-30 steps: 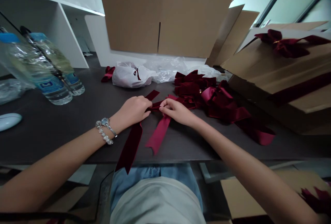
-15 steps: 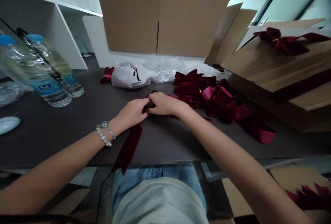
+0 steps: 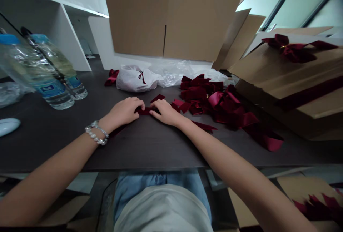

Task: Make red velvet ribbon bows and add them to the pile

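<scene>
A dark burgundy velvet ribbon (image 3: 145, 110) lies flat on the dark tabletop (image 3: 150, 146), gathered into a narrow band between my hands. My left hand (image 3: 123, 111) holds its left end down, and my right hand (image 3: 166, 112) pinches the right end with its fingertips. Short ribbon tails stick out beyond my right hand (image 3: 178, 105) and behind the band (image 3: 158, 98). A longer tail (image 3: 203, 126) runs out from under my right wrist. The ribbon's middle is partly hidden by my fingers. A beaded silver bracelet (image 3: 95, 133) circles my left wrist.
A heap of burgundy bows (image 3: 209, 96) lies right of my hands, below a cardboard box (image 3: 289, 67) with a bow (image 3: 291, 49). Behind stand a white plastic bag (image 3: 134, 79), clear plastic sheeting (image 3: 174, 74) and water bottles (image 3: 40, 74). A white computer mouse (image 3: 8, 126) sits at left.
The ribbon's long tails no longer hang toward the table's near edge. The ribbon is now folded flat into a band, and my hands have moved slightly apart, lower on the table.
</scene>
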Demonstrator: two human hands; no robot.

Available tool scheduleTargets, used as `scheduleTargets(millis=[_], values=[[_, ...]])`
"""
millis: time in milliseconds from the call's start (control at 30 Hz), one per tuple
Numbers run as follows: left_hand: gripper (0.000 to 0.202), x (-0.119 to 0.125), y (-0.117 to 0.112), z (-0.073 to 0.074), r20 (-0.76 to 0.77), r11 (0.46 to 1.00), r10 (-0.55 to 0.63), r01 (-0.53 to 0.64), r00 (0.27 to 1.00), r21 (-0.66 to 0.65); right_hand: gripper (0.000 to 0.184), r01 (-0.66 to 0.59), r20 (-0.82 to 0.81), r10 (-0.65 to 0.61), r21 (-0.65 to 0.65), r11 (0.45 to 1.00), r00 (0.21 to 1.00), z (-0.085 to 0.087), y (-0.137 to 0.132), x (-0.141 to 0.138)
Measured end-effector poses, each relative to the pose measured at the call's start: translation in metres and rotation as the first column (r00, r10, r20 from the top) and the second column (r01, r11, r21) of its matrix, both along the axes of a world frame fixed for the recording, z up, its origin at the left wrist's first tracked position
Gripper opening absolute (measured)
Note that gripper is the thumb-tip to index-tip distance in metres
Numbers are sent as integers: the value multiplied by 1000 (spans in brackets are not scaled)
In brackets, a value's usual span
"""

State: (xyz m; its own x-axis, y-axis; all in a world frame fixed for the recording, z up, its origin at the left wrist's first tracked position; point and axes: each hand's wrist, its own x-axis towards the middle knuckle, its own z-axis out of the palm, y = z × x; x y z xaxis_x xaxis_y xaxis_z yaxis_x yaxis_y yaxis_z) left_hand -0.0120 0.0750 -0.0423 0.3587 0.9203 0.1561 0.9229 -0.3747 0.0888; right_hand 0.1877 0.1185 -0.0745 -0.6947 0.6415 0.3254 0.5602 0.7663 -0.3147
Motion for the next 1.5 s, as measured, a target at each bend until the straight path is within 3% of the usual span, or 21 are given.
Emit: scheduleTargets(millis=[100,167,267,333,433,533,667,800,1000,1200,1367,1500], values=[[29,-12,4,1,-7,1000,11,-11,1000,10,30,23,73,-25,30,999,997,3,-6,-2],[32,-14,1,1,-38,994,45,-41,998,101,33,60,117,-67,62,996,991,2,-9,-4],[39,-5,-6,-1,-47,955,90,-73,995,289,37,102,162,-119,108,989,980,0,-15,-9],[49,8,-10,-4,28,938,54,-60,998,342,41,121,186,-144,128,984,972,0,-18,-12],[63,30,-12,-12,212,968,-109,56,971,243,46,140,211,-155,86,986,965,5,-17,-13],[71,43,-11,-23,296,981,-168,130,940,142,40,122,156,-119,-10,992,981,14,-10,-12],[70,43,-8,-31,322,992,-109,79,941,103,34,183,34,-183,9,983,982,16,7,-7],[67,40,-7,-33,327,996,-58,32,943,85,34,138,63,-141,49,989,988,11,17,-5],[67,41,-5,-35,349,996,-65,42,935,73,20,143,-5,-144,-61,988,990,11,20,-2],[67,41,-7,-31,390,998,-62,50,919,40,19,171,-163,-163,36,985,973,11,18,3],[65,41,-9,-29,374,998,-58,56,926,15,14,167,-82,-166,-2,986,983,10,20,7],[63,41,-9,-28,365,997,-79,80,927,14,22,161,-86,-167,-69,984,982,9,26,10]])
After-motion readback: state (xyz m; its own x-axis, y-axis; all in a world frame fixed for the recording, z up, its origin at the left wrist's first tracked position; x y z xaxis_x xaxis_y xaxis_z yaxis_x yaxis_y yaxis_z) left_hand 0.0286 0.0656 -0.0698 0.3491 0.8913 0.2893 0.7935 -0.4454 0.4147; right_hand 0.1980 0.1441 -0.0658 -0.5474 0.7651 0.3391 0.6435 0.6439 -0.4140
